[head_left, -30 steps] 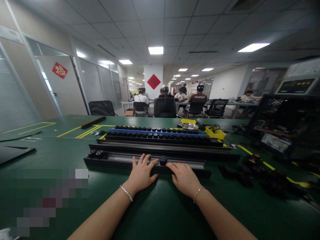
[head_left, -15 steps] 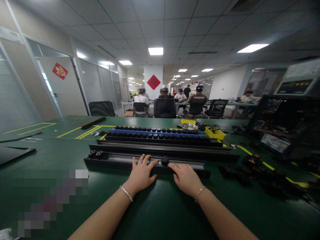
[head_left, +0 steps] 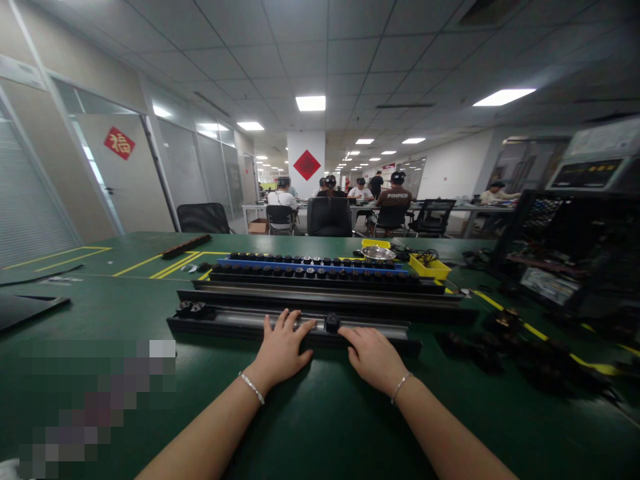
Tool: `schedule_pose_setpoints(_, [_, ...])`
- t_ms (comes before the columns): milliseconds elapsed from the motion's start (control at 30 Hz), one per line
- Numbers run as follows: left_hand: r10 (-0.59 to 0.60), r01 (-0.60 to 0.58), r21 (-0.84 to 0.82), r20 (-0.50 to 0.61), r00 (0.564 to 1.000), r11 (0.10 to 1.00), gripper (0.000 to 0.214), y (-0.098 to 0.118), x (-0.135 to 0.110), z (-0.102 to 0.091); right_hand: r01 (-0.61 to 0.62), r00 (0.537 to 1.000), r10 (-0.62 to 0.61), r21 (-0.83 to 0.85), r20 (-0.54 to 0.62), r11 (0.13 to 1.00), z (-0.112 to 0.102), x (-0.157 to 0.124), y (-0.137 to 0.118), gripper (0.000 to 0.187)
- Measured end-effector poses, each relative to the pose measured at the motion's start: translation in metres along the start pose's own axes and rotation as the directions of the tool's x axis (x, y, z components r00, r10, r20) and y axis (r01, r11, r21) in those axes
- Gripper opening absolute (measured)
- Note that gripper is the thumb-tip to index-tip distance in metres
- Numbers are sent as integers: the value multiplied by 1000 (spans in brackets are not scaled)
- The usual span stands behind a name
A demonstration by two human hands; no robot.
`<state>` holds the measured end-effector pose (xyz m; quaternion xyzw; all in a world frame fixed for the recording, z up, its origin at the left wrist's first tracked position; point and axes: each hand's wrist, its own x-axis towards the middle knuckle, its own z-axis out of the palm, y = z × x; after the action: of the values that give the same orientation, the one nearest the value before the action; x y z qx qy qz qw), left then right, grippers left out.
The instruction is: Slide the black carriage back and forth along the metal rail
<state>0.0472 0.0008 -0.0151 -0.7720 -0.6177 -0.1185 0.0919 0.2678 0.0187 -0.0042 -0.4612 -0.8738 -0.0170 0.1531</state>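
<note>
A long black channel (head_left: 235,325) with a shiny metal inner strip lies across the green table in front of me. My left hand (head_left: 285,350) rests on its near side with the fingers spread over the strip, holding nothing. A small black block (head_left: 332,323) sits in the channel between my two hands. Beside it, my right hand (head_left: 376,357) has its fingers stretched towards the block's right side, the index fingertip at or against it, and the thumb apart. More small black parts (head_left: 191,309) sit at the channel's left end.
Behind lies a second black channel (head_left: 320,293), then rows of black parts along a blue strip (head_left: 320,265). A yellow bin (head_left: 430,267) and a metal bowl (head_left: 379,253) stand at the back right. Loose black parts (head_left: 480,350) lie to the right, near an open black equipment case (head_left: 540,247).
The black block has shifted slightly right along the channel, and my right hand has moved slightly right with it. My left hand stays spread in nearly the same place.
</note>
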Motion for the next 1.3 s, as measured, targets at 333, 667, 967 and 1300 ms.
schedule_pose_setpoints(333, [-4,4,17,5,1000,1000,60,1,-1,-2,-31,1000,31,-21,2,999,-3,-2,2,39])
schedule_pose_setpoints(667, [-2,2,25,9,1000,1000,61,1,-1,-2,-31,999,32,-18,12,999,-4,-1,3,35])
schedule_pose_setpoints(967, [6,-6,26,-3,1000,1000,60,1,-1,-1,-57,998,57,-1,11,998,-6,-2,2,34])
schedule_pose_setpoints(1300, [-10,9,28,27,1000,1000,60,3,-1,-5,-80,997,80,-18,12,997,-9,-1,3,28])
